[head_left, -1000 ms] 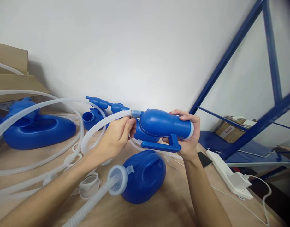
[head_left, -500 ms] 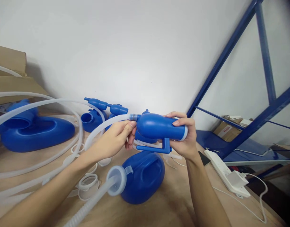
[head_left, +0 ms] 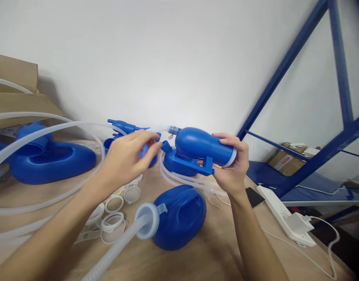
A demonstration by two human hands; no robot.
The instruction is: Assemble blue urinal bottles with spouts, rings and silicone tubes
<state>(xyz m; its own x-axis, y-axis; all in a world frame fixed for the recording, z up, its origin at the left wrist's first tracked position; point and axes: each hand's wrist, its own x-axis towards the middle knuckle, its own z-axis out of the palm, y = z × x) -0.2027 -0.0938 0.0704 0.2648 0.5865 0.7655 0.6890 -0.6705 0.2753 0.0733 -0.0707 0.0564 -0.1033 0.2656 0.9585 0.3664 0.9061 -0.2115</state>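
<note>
My right hand [head_left: 234, 166] is wrapped round the wide end of a blue plastic funnel-like piece [head_left: 198, 143] with a white rim [head_left: 233, 157] and a blue side handle [head_left: 192, 166]. A translucent hose [head_left: 158, 128] meets its narrow neck, where a small wire clip [head_left: 172, 134] sits. Left of that joint, my left hand [head_left: 131, 152] has its thumb and fingers apart, partly covering the hose; nothing shows between them. Below both hands, a blue bottle [head_left: 179, 220] lies on the table, its translucent cap [head_left: 147, 221] joined to a ribbed hose [head_left: 110, 253].
More blue bottles [head_left: 56, 166] and coiled translucent hoses [head_left: 47, 128] lie at left, near a cardboard box [head_left: 18, 76]. Several translucent caps [head_left: 113, 222] are on the table [head_left: 208, 261]. At right are a white power strip [head_left: 281, 212], a dark flat object [head_left: 254, 196] and a blue metal rack [head_left: 287, 56].
My left hand has come off the hose joint and moved up and left, its fingers opening. The blue piece has shifted slightly up and right in my right hand.
</note>
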